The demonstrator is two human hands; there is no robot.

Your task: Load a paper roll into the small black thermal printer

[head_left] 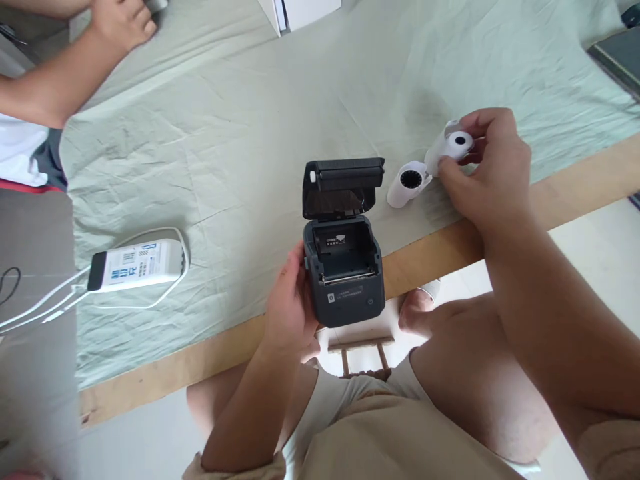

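A dark grey label printer (347,297) is held at the table's front edge, its lid (343,190) tipped up and the paper bay bare inside. My left hand (290,303) is closed around the printer's left side and underside. To the right, my right hand (493,163) pinches a white paper roll (443,153) with a small dark core hole, between thumb and fingers. A second white roll (403,190), with a wider dark core, stands on the cloth just left of it, close to or touching the first roll.
Pale green cloth (240,147) covers the table, with a bare wooden front edge (200,357). A white power strip (140,263) with cables lies at left. Another person's hand (123,23) rests at the upper left. A white box (305,10) and a dark object (620,60) sit farther back.
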